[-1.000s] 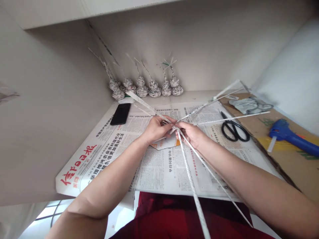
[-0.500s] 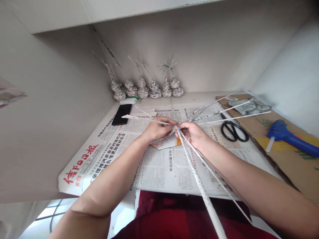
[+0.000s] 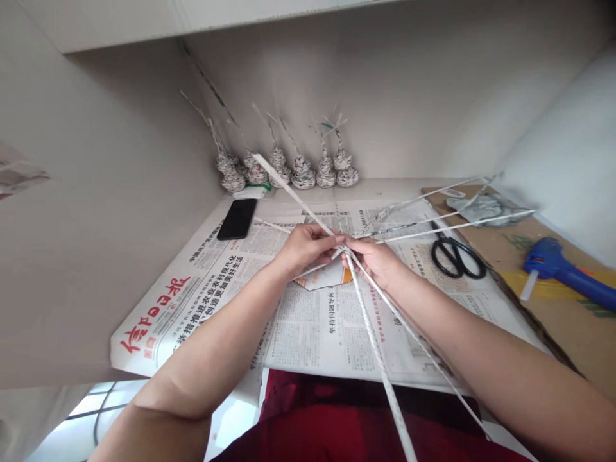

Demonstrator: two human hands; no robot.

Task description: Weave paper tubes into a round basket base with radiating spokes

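Several rolled paper strips (image 3: pixel 378 346) cross at one centre and fan out in all directions between my hands. My left hand (image 3: pixel 310 249) is closed on the strips just left of the crossing, thumb and fingers pinching. One strip rises from there toward the upper left. Close beside it, my right hand (image 3: pixel 370 256) pinches the strips at the crossing; its lower fingers are partly hidden. Under the hands lies a small white and orange card piece (image 3: pixel 323 280), resting on the spread newspaper (image 3: pixel 308 327).
Several woven gourd-shaped paper pieces (image 3: pixel 303 174) stand along the back wall. A black phone (image 3: pixel 237 219) lies at left. At right are black-handled scissors (image 3: pixel 457 258), a grey crumpled item (image 3: pixel 481 208) and a blue glue gun (image 3: pixel 568 269) on a cardboard sheet (image 3: pixel 543 321).
The strip at my left hand has swung from nearly level on the left to a steep slant up and away. Both hands stay pinched at the crossing.
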